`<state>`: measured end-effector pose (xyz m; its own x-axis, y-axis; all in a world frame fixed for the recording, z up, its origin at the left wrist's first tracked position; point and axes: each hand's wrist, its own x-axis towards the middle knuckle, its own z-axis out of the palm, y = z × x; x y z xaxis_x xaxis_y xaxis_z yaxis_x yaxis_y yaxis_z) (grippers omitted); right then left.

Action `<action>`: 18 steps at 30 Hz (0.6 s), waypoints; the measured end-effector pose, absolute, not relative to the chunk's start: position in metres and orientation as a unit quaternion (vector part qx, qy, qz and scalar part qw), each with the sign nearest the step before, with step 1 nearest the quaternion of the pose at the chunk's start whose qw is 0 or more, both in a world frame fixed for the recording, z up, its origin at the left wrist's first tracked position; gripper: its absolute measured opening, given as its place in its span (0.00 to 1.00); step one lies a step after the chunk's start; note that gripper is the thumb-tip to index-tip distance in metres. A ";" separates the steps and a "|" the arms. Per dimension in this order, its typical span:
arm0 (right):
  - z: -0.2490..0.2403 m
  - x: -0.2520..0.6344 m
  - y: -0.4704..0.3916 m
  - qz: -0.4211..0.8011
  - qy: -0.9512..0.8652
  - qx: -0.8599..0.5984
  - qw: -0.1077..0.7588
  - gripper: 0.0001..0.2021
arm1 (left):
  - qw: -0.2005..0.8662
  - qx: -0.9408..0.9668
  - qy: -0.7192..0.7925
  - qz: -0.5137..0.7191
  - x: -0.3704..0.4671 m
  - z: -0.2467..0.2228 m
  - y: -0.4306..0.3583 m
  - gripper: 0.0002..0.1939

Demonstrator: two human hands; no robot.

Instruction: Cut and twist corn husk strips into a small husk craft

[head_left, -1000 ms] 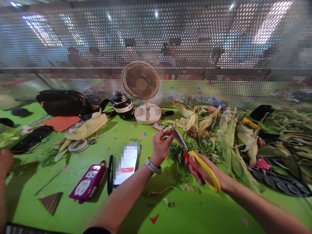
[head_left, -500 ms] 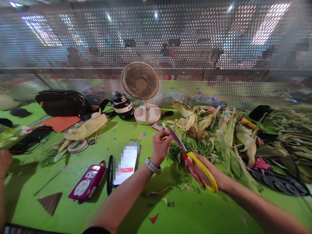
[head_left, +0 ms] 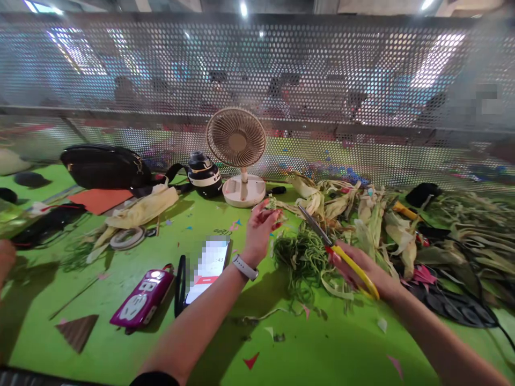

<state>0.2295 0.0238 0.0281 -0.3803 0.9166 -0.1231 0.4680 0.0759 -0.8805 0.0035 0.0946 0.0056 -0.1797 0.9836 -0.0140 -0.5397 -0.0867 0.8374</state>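
My left hand (head_left: 259, 230), with a grey watch strap (head_left: 245, 267) on its wrist, is raised in front of the fan base. Its fingers are curled together around something small and pale green at the fingertips, too small to make out. In my right hand (head_left: 358, 264) is a pair of scissors (head_left: 316, 224) with yellow and red handles. Their blades point up and left, look nearly together, and are apart from my left hand. Below the blades lies a tangle of green string-like strands (head_left: 298, 254), with dry corn husks (head_left: 372, 214) behind and to the right.
A beige fan (head_left: 237, 140), a dark bottle (head_left: 204, 177) and a black bag (head_left: 105, 166) stand along the perforated metal screen (head_left: 161, 69). A phone (head_left: 207, 271) and a purple case (head_left: 142, 300) lie left of my forearm. Another person's hand (head_left: 6, 260) shows at the left edge.
My hands have moved apart. The scissors have gone right and away from my left fingers, which have shifted slightly left. The camera view has tilted up a little.
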 end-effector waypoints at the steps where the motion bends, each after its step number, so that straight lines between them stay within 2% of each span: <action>1: 0.024 0.228 0.021 0.487 -0.676 -0.492 0.253 0.21 | 0.575 0.301 0.363 0.669 0.004 0.006 0.093 0.20; 3: 0.018 0.224 0.015 0.534 -0.647 -0.480 0.257 0.20 | 0.586 0.300 0.356 0.663 0.005 0.007 0.091 0.17; 7: 0.013 0.217 0.011 0.573 -0.625 -0.462 0.262 0.20 | 0.595 0.294 0.359 0.656 0.008 0.007 0.087 0.16; 14: 0.009 0.214 0.018 0.413 -0.721 -0.504 0.235 0.21 | 0.632 0.281 0.374 0.618 0.014 0.013 0.077 0.17; 18: 0.005 0.216 0.018 0.388 -0.744 -0.496 0.225 0.20 | 0.631 0.266 0.361 0.633 0.018 0.014 0.074 0.17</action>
